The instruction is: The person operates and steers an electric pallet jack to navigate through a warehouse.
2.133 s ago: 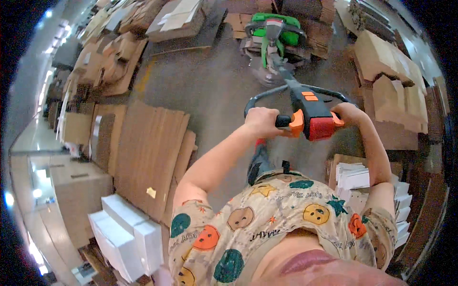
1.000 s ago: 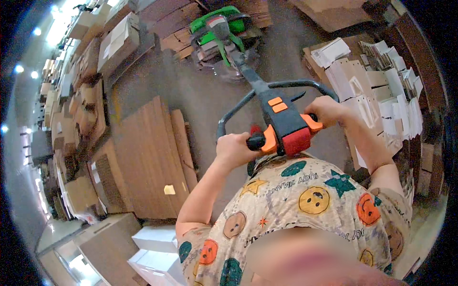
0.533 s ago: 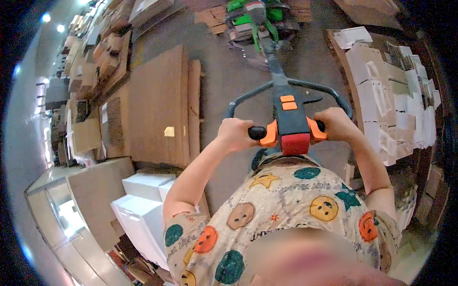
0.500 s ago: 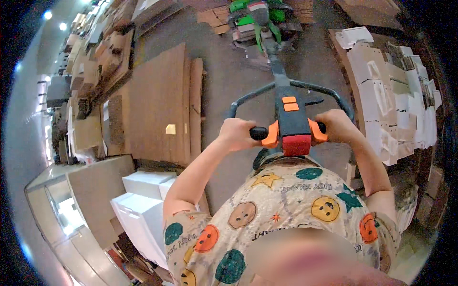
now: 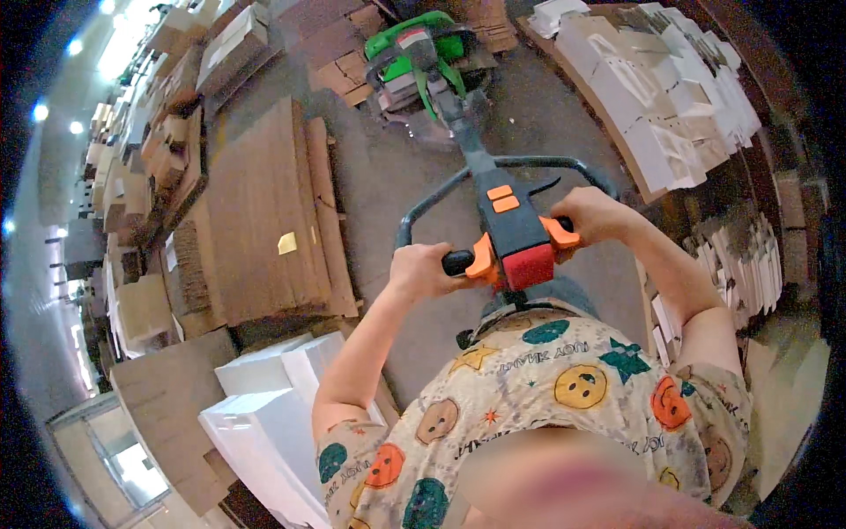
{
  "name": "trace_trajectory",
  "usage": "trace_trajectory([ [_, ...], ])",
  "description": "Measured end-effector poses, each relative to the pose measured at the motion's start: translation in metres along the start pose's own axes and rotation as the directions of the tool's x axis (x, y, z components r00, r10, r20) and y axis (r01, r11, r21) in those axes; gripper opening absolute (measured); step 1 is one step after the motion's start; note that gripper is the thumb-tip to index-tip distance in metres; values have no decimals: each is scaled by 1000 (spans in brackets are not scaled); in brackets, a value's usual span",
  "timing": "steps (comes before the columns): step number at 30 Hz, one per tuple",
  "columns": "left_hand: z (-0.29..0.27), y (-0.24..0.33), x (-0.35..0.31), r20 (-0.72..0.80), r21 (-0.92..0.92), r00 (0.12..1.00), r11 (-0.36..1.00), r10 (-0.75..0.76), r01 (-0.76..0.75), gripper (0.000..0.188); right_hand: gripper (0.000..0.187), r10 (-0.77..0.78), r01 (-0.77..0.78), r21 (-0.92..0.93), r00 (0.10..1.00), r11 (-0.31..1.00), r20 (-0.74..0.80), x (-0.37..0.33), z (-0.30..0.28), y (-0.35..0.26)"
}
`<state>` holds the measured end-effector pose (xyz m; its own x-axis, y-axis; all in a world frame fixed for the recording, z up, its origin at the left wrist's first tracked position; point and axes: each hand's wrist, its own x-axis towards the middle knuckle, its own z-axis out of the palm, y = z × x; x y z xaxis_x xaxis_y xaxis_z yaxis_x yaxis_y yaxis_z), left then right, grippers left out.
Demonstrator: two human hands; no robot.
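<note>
Both hands hold the black control handle (image 5: 502,207) of an electric pallet truck. My left hand (image 5: 423,270) is wrapped round the black grip at the handle's left side, beside an orange thumb lever. On the other side my right hand (image 5: 596,214) closes round the right grip, next to the matching orange lever; its fingertips are partly hidden. Orange buttons sit mid-handle, and a red end piece (image 5: 529,268) points at my body. Farther ahead, a long shaft joins the handle to the green truck body (image 5: 419,62).
To the left stand a large stack of brown cardboard sheets (image 5: 264,229) and white boxes (image 5: 256,432). A pallet of white flat cartons (image 5: 634,88) lies at the front right, with more white bundles (image 5: 736,264) behind it. Cardboard (image 5: 344,75) lies beside the truck. Grey floor (image 5: 538,106) runs between.
The handle and both hands have shifted left in view and slant more. The truck body appears farther left, and the white carton pallet higher and farther left. Both grips remain held.
</note>
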<state>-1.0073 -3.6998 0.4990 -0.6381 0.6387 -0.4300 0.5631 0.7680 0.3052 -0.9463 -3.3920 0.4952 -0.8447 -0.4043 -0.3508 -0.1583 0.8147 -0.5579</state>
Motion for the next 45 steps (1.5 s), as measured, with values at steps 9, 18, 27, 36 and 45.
trace_trajectory([
  [9,38,7,-61,10,-21,999,998,-51,51,55,35,-32,40,-91,995,995,91,-27,56,-26],
  [18,90,12,-93,-32,56,995,994,-94,96,33,48,-103,106,-32,992,994,68,-57,93,-35],
  [27,119,56,-136,73,39,988,990,-138,135,25,49,-86,84,-47,996,995,-26,-111,143,-35],
  [36,161,99,-194,74,36,995,997,-68,65,34,43,39,-39,-22,999,999,32,-188,171,-82],
  [45,216,130,-280,23,35,998,998,-54,53,34,36,2,1,-72,999,997,50,-259,244,-105],
])
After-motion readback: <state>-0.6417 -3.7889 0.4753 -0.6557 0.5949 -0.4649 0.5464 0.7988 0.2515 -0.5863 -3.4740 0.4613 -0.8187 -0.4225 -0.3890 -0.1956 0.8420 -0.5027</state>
